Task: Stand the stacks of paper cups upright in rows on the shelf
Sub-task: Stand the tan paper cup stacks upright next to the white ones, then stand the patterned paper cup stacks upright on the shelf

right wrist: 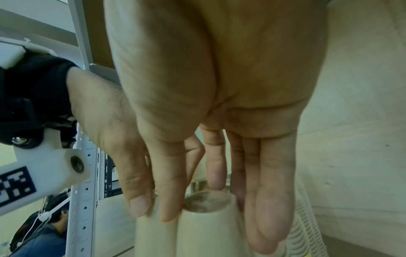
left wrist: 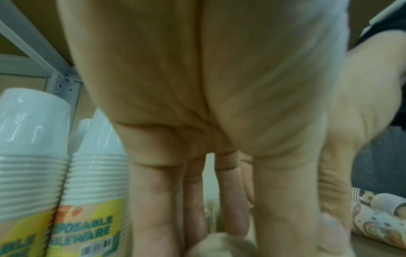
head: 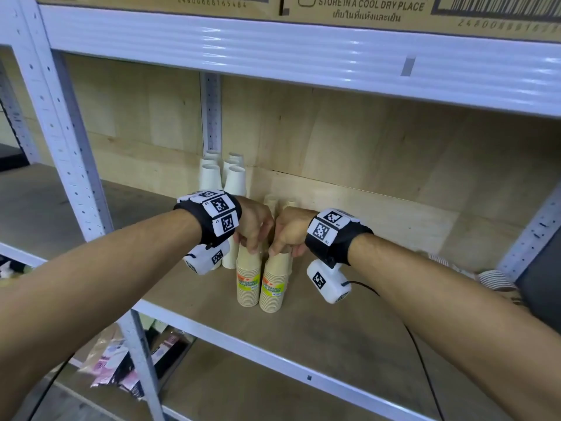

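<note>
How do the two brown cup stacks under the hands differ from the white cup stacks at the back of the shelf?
The brown cup stacks stand near the shelf's front edge; the white cup stacks stand further back, near the upright post. The left hand and the right hand grip the tops of the brown stacks; nothing touches the white ones. The brown stacks look shorter. Both kinds stand upright, mouths down, side by side.

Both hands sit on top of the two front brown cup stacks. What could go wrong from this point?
1. The two brown stacks lean against each other at the top; when the left hand and right hand let go, one may tip.
2. White stacks stand close behind, so a fall might knock them over.
3. The left wrist camera hangs beside a white stack and may bump it on withdrawal.
</note>
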Demonstrator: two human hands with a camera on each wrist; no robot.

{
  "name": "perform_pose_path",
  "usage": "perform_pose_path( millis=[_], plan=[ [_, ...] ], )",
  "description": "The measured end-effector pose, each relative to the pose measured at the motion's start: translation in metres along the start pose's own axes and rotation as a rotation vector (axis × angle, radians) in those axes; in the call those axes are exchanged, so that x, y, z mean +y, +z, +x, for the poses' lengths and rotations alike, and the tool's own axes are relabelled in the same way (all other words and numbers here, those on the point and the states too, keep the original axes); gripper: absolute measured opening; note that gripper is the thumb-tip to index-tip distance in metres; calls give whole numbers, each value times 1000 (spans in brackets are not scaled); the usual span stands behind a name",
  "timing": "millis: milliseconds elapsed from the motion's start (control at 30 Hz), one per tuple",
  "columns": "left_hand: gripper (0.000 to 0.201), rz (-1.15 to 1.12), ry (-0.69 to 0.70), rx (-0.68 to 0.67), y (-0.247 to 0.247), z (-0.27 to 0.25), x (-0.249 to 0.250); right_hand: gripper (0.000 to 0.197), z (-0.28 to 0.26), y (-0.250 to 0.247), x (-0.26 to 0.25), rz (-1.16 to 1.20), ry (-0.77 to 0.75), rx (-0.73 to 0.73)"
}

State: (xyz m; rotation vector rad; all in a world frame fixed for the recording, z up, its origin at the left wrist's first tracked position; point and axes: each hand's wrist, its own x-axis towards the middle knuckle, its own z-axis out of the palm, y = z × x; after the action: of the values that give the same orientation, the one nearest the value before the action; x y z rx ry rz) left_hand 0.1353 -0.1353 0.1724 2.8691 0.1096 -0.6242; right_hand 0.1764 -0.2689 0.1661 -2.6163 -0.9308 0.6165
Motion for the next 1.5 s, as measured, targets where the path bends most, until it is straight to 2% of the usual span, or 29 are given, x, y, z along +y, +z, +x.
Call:
perform_pose_path(
  millis=[133,200,300,433,733,933,1067,1133,1200,1333,1433,1500],
  plan=[
    [32,17,-1,26,-14,-3,3,19,-4,-7,3,67,-23,32],
    [38,36,3,51,-22,-2,8,22,-6,-13,10,94,-19,61],
    [32,44,41,98,-37,3,20,19,-9,-24,24,93,33,106],
    [33,43,110,165,-54,20,46,37,-19,-40,51,25,99,154],
    [40,82,308,306,-55,74,133,35,-60,-73,154,30,357,290],
    [46,106,453,266,-30,109,191,31,-92,-73,240,-87,580,369],
    [56,127,516,223,-1,130,227,38,-119,-58,281,-123,661,396],
    [62,138,564,222,15,140,244,51,-132,-47,300,-84,692,444],
    [68,141,609,211,31,151,261,59,-142,-33,318,4,704,500],
    [79,162,664,208,57,170,289,61,-160,1,345,283,680,687],
    [79,252,715,222,75,181,304,87,-162,20,359,341,701,768],
    [75,311,754,224,85,186,311,106,-159,29,364,333,794,710]
  ],
)
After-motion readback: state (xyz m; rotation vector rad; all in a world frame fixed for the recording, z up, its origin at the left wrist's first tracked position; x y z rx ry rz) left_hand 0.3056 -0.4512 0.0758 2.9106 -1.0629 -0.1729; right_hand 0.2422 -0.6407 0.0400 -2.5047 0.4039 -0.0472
